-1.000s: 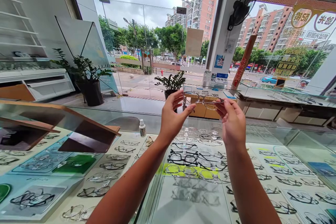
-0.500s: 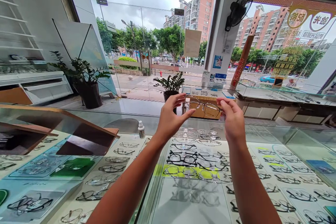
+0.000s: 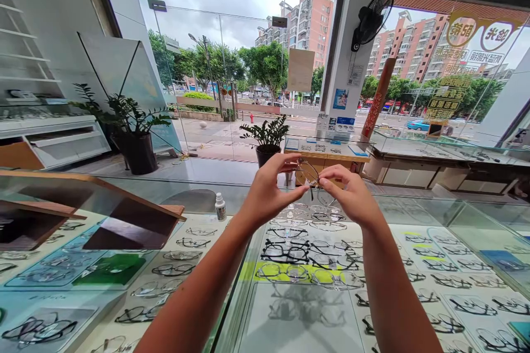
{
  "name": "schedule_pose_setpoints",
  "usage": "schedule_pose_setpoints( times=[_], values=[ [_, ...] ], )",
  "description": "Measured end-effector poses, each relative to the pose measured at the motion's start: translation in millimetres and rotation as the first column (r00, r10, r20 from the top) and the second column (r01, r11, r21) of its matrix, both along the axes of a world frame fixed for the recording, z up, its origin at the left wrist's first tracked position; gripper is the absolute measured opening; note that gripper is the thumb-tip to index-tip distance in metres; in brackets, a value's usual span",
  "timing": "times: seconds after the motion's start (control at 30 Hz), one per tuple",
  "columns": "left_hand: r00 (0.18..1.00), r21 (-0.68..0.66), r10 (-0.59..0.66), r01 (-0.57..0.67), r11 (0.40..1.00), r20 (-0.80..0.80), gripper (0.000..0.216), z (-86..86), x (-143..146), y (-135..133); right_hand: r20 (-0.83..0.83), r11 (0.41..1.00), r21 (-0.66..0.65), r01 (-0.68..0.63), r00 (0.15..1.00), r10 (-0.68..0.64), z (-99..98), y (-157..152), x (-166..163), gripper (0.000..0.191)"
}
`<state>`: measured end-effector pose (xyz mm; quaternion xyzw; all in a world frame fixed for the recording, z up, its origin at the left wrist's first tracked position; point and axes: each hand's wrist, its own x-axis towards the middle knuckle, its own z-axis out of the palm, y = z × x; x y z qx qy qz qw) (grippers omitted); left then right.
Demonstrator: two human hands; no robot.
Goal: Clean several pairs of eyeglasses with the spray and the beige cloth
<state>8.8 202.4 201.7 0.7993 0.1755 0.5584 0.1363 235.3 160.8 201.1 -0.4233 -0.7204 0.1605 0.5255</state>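
A pair of thin-rimmed eyeglasses is held up above the glass counter, turned at an angle. My left hand has its fingertips at the upper left end of the frame and its thumb stretched below, by a dark temple tip. With thumb and fingers pinched, my right hand grips the eyeglasses near the middle; its fingers cover part of them. Below both hands, rows of eyeglasses lie inside the display case, some over a yellow-green strip.
A small white bottle stands on the counter to the left, near a wooden-edged slanted stand. Beyond are potted plants, another display counter, a wall fan and glass doors facing the street.
My right hand has moved left and closer to my left hand, from the right end of the eyeglasses to near their middle. The eyeglasses have turned from facing across to an angle.
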Motion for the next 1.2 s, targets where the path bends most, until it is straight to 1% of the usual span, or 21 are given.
schedule_pose_setpoints(
  times=[0.13, 0.2, 0.27, 0.37, 0.5, 0.53, 0.57, 0.6, 0.63, 0.67, 0.7, 0.73, 0.77, 0.83, 0.9, 1.0, 1.03, 1.1, 1.17, 1.2],
  values=[
    [0.988, -0.168, -0.132, 0.144, 0.975, 0.079, 0.060, -4.3, 1, 4, -0.088, 0.982, -0.149, -0.119, 0.990, 0.107, -5.0, 5, 1, 0.027],
    [0.981, -0.219, -0.168, 0.187, 0.958, 0.101, 0.060, -5.4, 0, 7, -0.152, 0.958, -0.207, -0.197, 0.974, 0.167, -6.3, 5, 0, 0.031],
    [0.975, -0.247, -0.192, 0.215, 0.945, 0.113, 0.061, -5.3, -2, 8, -0.200, 0.943, -0.226, -0.243, 0.959, 0.199, -6.2, 5, -2, 0.034],
    [0.969, -0.262, -0.211, 0.238, 0.935, 0.126, 0.062, -4.3, -1, 8, -0.247, 0.946, -0.212, -0.245, 0.950, 0.191, -5.8, 6, -5, 0.034],
    [0.959, -0.270, -0.246, 0.276, 0.922, 0.141, 0.066, -5.2, 3, 9, -0.260, 0.961, -0.192, -0.197, 0.955, 0.143, -9.9, 14, -7, 0.036],
    [0.960, -0.267, -0.231, 0.267, 0.926, 0.158, 0.068, -6.2, 5, 9, -0.271, 0.967, -0.182, -0.176, 0.955, 0.122, -11.4, 16, -8, 0.036],
    [0.964, -0.262, -0.187, 0.233, 0.937, 0.187, 0.069, -7.4, 7, 9, -0.287, 0.974, -0.168, -0.150, 0.953, 0.098, -12.7, 18, -8, 0.036],
    [0.967, -0.260, -0.112, 0.172, 0.950, 0.230, 0.066, -8.7, 8, 9, -0.305, 0.983, -0.144, -0.116, 0.950, 0.067, -13.6, 20, -8, 0.036],
    [0.962, -0.271, -0.018, 0.095, 0.958, 0.271, 0.059, -10.2, 11, 8, -0.314, 0.991, -0.113, -0.068, 0.949, 0.029, -14.1, 21, -9, 0.034],
    [0.953, -0.299, 0.067, 0.025, 0.954, 0.294, 0.047, -11.7, 13, 7, -0.309, 0.997, -0.072, -0.004, 0.951, -0.019, -14.1, 21, -11, 0.032],
    [0.948, -0.342, 0.123, -0.017, 0.939, 0.292, 0.035, -13.3, 16, 6, -0.290, 0.997, -0.021, 0.068, 0.954, -0.071, -13.8, 20, -13, 0.028],
    [0.953, -0.393, 0.138, -0.022, 0.919, 0.271, 0.026, -14.8, 19, 4, -0.259, 0.990, 0.040, 0.138, 0.958, -0.123, -13.3, 19, -16, 0.024],
    [0.963, -0.445, 0.115, 0.005, 0.896, 0.243, 0.025, -16.3, 23, 3, -0.222, 0.974, 0.105, 0.199, 0.960, -0.172, -12.8, 17, -20, 0.019],
    [0.974, -0.533, 0.022, 0.105, 0.839, 0.226, 0.030, -19.3, 30, 1, -0.142, 0.934, 0.227, 0.275, 0.958, -0.248, -12.9, 12, -29, 0.014],
    [0.959, -0.594, -0.020, 0.192, 0.781, 0.284, 0.036, -21.9, 36, 1, -0.055, 0.895, 0.316, 0.316, 0.948, -0.315, -14.5, 8, -39, 0.013],
    [0.924, -0.648, -0.021, 0.283, 0.707, 0.381, 0.039, -24.1, 40, 4, 0.064, 0.849, 0.389, 0.358, 0.909, -0.412, -18.0, 4, -52, 0.017],
    [0.914, -0.654, -0.013, 0.301, 0.694, 0.407, 0.039, -24.4, 40, 5, 0.091, 0.843, 0.400, 0.359, 0.900, -0.426, -18.6, 3, -54, 0.019],
    [0.898, -0.654, 0.016, 0.308, 0.691, 0.440, 0.039, -24.2, 39, 7, 0.116, 0.850, 0.404, 0.338, 0.903, -0.415, -18.6, 1, -57, 0.020],
    [0.897, -0.642, 0.043, 0.280, 0.713, 0.439, 0.038, -23.4, 37, 9, 0.087, 0.877, 0.378, 0.296, 0.932, -0.352, -16.9, -1, -57, 0.019],
    [0.905, -0.634, 0.049, 0.256, 0.730, 0.423, 0.037, -22.9, 36, 9, 0.041, 0.894, 0.350, 0.281, 0.949, -0.314, -15.7, -2, -55, 0.017]
  ],
)
